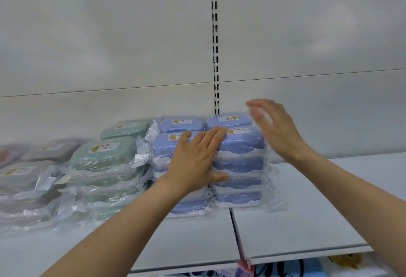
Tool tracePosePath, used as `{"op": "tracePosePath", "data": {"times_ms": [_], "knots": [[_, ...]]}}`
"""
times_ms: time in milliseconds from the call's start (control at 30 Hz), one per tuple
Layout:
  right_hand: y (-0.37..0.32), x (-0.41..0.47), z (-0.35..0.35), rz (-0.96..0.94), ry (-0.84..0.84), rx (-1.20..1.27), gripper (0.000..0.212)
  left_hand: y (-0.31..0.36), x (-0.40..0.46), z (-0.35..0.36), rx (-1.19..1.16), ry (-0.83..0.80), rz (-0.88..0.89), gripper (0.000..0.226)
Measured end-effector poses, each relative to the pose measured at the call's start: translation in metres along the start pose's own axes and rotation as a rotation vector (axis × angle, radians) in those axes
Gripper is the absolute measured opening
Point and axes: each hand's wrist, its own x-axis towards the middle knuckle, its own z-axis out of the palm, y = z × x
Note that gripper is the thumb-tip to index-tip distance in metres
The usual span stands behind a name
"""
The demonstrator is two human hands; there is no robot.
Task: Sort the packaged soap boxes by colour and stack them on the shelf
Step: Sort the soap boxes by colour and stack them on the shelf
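Plastic-wrapped soap boxes stand in colour stacks on the white shelf (307,221). The blue stacks (240,166) are in the middle, the green stacks (105,162) to their left, and the grey stacks (24,180) at the far left. My left hand (195,160) lies flat with straight fingers across the front blue stacks, its thumb against the front of the right one. Just right of the blue stacks, my right hand (276,127) hovers with its fingers spread, blurred by motion, holding nothing.
A slotted metal upright (215,45) runs down the white back panel behind the blue stacks. A seam (234,228) splits the shelf into two boards. Printed items (285,269) show on a lower level below the shelf's front edge.
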Motion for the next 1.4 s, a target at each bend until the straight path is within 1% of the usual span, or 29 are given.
{"op": "tracePosePath", "data": {"times_ms": [33, 67, 100, 167, 200, 233, 300, 333, 400, 433, 467, 500, 567, 667, 733, 800, 933, 1000, 1067, 1133, 1233, 1333, 1400], "knots": [[-0.007, -0.009, 0.005, -0.130, -0.149, -0.173, 0.039, -0.002, 0.001, -0.002, -0.059, -0.016, -0.003, 0.115], [-0.009, -0.017, 0.013, -0.231, -0.271, -0.344, 0.048, -0.003, 0.001, -0.006, -0.150, -0.027, -0.008, 0.119], [-0.006, -0.023, 0.020, -0.317, -0.341, -0.493, 0.058, -0.006, 0.001, -0.013, -0.273, -0.041, -0.017, 0.121], [-0.001, -0.029, 0.027, -0.406, -0.367, -0.661, 0.076, -0.016, -0.002, -0.027, -0.530, -0.050, -0.041, 0.119], [0.000, -0.028, 0.026, -0.403, -0.390, -0.692, 0.083, -0.022, -0.005, -0.033, -0.581, -0.038, -0.052, 0.116], [0.001, -0.026, 0.023, -0.394, -0.416, -0.711, 0.089, -0.030, -0.010, -0.039, -0.545, -0.019, -0.055, 0.115], [0.001, -0.023, 0.017, -0.378, -0.476, -0.770, 0.101, -0.045, -0.025, -0.042, -0.314, -0.018, -0.050, 0.119], [0.001, -0.023, 0.016, -0.371, -0.500, -0.808, 0.106, -0.050, -0.033, -0.042, -0.197, -0.050, -0.051, 0.125], [0.001, -0.023, 0.018, -0.362, -0.522, -0.901, 0.116, -0.052, -0.045, -0.032, 0.003, -0.167, -0.061, 0.137], [0.001, -0.024, 0.020, -0.381, -0.508, -0.950, 0.120, -0.051, -0.048, -0.025, 0.082, -0.196, -0.060, 0.139], [0.003, -0.025, 0.022, -0.414, -0.478, -0.984, 0.121, -0.051, -0.049, -0.018, 0.139, -0.195, -0.050, 0.140], [0.006, -0.025, 0.024, -0.455, -0.426, -0.984, 0.121, -0.051, -0.048, -0.012, 0.161, -0.159, -0.039, 0.139], [0.011, -0.026, 0.027, -0.515, -0.364, -0.950, 0.116, -0.054, -0.042, -0.004, 0.143, -0.092, -0.016, 0.133], [0.008, -0.027, 0.031, -0.522, -0.342, -0.976, 0.114, -0.056, -0.040, -0.002, 0.127, -0.052, 0.000, 0.130], [0.003, -0.030, 0.038, -0.563, -0.329, -0.995, 0.120, -0.056, -0.043, -0.001, 0.141, -0.024, 0.003, 0.129], [-0.001, -0.033, 0.050, -0.619, -0.358, -0.982, 0.127, -0.054, -0.044, -0.002, 0.151, -0.015, -0.011, 0.131], [-0.014, -0.036, 0.066, -0.621, -0.434, -1.052, 0.128, -0.044, -0.053, -0.006, 0.155, 0.039, -0.128, 0.141], [-0.015, -0.035, 0.065, -0.615, -0.467, -1.026, 0.123, -0.035, -0.071, -0.003, 0.149, 0.068, -0.183, 0.143], [-0.017, -0.035, 0.062, -0.612, -0.491, -0.995, 0.120, -0.024, -0.094, 0.004, 0.174, 0.045, -0.212, 0.146], [-0.018, -0.035, 0.061, -0.613, -0.496, -0.979, 0.121, -0.014, -0.108, 0.013, 0.178, 0.014, -0.255, 0.148], [-0.017, -0.034, 0.062, -0.615, -0.493, -0.966, 0.121, -0.005, -0.103, 0.027, 0.174, -0.014, -0.339, 0.150], [-0.015, -0.034, 0.063, -0.607, -0.481, -0.951, 0.121, 0.003, -0.092, 0.033, 0.161, -0.002, -0.420, 0.153], [-0.015, -0.034, 0.065, -0.617, -0.454, -0.964, 0.123, 0.004, -0.091, 0.038, 0.160, 0.022, -0.433, 0.152]]}}
